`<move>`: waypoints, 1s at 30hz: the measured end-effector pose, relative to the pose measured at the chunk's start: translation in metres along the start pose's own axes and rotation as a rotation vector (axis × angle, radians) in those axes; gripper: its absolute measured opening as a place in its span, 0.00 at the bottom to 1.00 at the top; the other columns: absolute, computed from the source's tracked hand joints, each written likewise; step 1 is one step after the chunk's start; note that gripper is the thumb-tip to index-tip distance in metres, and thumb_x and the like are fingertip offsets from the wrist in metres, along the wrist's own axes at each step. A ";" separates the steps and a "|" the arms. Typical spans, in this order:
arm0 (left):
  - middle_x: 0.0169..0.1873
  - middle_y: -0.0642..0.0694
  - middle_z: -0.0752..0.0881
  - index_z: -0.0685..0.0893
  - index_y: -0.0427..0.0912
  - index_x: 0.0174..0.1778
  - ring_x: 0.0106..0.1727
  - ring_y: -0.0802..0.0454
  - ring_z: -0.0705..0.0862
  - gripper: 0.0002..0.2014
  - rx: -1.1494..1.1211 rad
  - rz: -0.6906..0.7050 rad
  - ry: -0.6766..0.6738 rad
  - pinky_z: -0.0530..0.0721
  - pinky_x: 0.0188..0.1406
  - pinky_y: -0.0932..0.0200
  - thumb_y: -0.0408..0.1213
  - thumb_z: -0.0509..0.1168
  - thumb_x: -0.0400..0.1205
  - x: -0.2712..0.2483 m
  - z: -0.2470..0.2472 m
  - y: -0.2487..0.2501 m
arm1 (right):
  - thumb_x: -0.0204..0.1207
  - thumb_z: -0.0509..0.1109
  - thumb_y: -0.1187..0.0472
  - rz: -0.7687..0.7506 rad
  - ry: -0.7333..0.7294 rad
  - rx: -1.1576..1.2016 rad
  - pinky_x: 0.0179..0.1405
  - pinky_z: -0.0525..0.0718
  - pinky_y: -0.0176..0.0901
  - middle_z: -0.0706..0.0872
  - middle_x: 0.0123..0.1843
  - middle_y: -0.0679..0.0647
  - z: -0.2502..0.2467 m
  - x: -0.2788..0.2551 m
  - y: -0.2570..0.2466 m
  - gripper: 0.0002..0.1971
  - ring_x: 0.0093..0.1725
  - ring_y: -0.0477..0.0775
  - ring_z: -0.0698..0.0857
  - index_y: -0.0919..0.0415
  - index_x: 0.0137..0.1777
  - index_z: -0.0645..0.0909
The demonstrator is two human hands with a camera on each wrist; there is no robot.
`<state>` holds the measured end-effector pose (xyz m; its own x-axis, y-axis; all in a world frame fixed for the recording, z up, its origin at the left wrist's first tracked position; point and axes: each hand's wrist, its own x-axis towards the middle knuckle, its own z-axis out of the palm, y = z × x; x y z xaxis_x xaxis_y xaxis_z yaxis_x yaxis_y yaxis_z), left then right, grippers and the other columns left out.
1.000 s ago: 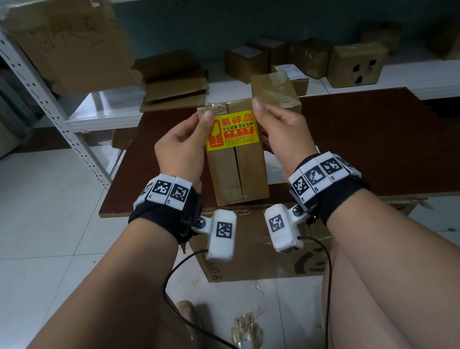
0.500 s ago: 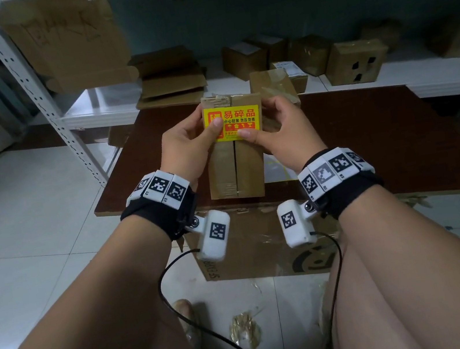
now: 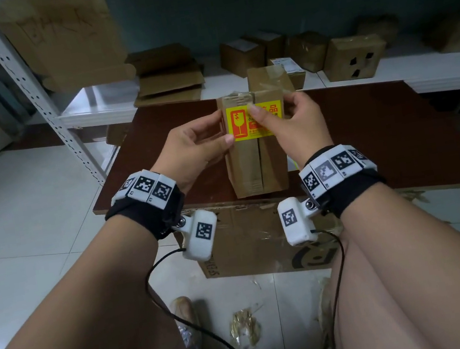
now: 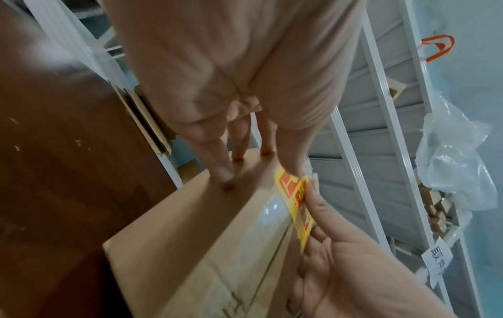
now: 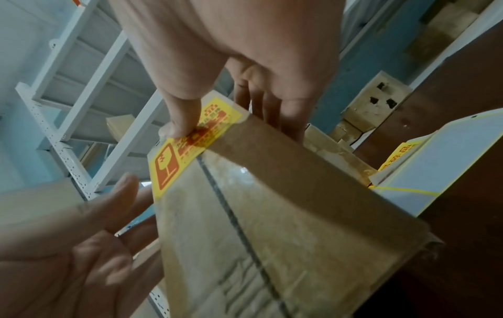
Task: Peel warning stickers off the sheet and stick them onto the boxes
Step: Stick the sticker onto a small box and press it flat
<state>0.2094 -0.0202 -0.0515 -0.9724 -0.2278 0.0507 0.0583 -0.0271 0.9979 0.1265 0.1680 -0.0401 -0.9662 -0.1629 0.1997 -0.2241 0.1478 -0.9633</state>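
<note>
Right hand thumb has slid leftward across sticker; left hand steadies box.

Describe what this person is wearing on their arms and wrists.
Both forearms are bare, with no sleeves. Each wrist carries a black strap topped by a row of white blocks printed with black square codes: left wristband, right wristband. Under each hangs a white rounded camera pod with one such code: left pod, right pod. A thin black cable trails from each pod.
</note>
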 end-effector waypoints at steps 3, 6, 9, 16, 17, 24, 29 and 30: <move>0.60 0.47 0.96 0.89 0.45 0.74 0.61 0.57 0.94 0.19 0.047 0.027 0.131 0.90 0.46 0.64 0.39 0.76 0.86 0.000 0.005 0.001 | 0.66 0.89 0.37 -0.012 -0.017 -0.086 0.74 0.88 0.56 0.90 0.67 0.44 0.001 0.003 0.002 0.34 0.68 0.46 0.88 0.48 0.69 0.83; 0.48 0.51 0.97 0.94 0.44 0.63 0.53 0.60 0.94 0.15 0.093 0.103 0.286 0.90 0.42 0.62 0.47 0.78 0.84 0.000 0.009 -0.003 | 0.59 0.90 0.35 -0.020 -0.077 -0.085 0.72 0.89 0.56 0.90 0.69 0.46 0.001 0.003 0.005 0.45 0.69 0.47 0.89 0.52 0.74 0.81; 0.43 0.52 0.96 0.91 0.45 0.57 0.47 0.60 0.95 0.17 0.145 0.173 0.347 0.94 0.45 0.57 0.51 0.82 0.79 0.002 0.014 -0.007 | 0.64 0.93 0.47 -0.045 -0.157 -0.121 0.72 0.90 0.55 0.90 0.69 0.46 0.002 0.003 0.006 0.42 0.68 0.46 0.90 0.54 0.77 0.79; 0.59 0.54 0.92 0.82 0.50 0.68 0.59 0.56 0.92 0.45 0.424 0.090 0.415 0.93 0.60 0.47 0.76 0.80 0.63 0.007 0.014 -0.013 | 0.62 0.94 0.61 -0.053 -0.342 -0.179 0.77 0.86 0.56 0.85 0.76 0.45 0.000 0.000 0.005 0.51 0.75 0.46 0.85 0.53 0.84 0.72; 0.58 0.55 0.92 0.82 0.50 0.67 0.57 0.56 0.91 0.42 0.444 0.093 0.417 0.93 0.59 0.48 0.74 0.80 0.65 0.006 0.015 -0.011 | 0.62 0.94 0.58 -0.054 -0.355 -0.189 0.77 0.86 0.56 0.85 0.76 0.44 -0.001 -0.001 0.005 0.51 0.75 0.46 0.84 0.51 0.84 0.71; 0.56 0.54 0.95 0.92 0.46 0.67 0.59 0.60 0.92 0.28 0.513 0.183 0.345 0.89 0.63 0.56 0.64 0.76 0.80 0.011 0.011 -0.008 | 0.82 0.76 0.55 0.011 -0.245 -0.074 0.74 0.88 0.55 0.90 0.64 0.41 0.004 -0.005 -0.002 0.21 0.66 0.41 0.88 0.48 0.74 0.79; 0.44 0.58 0.94 0.93 0.47 0.69 0.41 0.75 0.88 0.21 0.543 0.242 0.283 0.79 0.40 0.78 0.56 0.67 0.90 0.011 0.008 -0.010 | 0.72 0.87 0.40 -0.053 -0.151 -0.148 0.61 0.88 0.37 0.89 0.64 0.41 0.010 -0.008 -0.002 0.37 0.62 0.37 0.88 0.52 0.76 0.77; 0.46 0.53 0.95 0.93 0.46 0.69 0.40 0.74 0.88 0.22 0.559 0.233 0.286 0.75 0.36 0.79 0.56 0.66 0.91 0.011 0.008 -0.011 | 0.71 0.88 0.41 -0.060 -0.134 -0.165 0.60 0.88 0.37 0.89 0.64 0.41 0.012 -0.007 -0.001 0.38 0.61 0.38 0.88 0.52 0.76 0.77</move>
<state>0.1960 -0.0152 -0.0617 -0.8458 -0.4175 0.3321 0.0592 0.5452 0.8362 0.1352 0.1578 -0.0428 -0.9274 -0.3027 0.2199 -0.3094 0.2898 -0.9057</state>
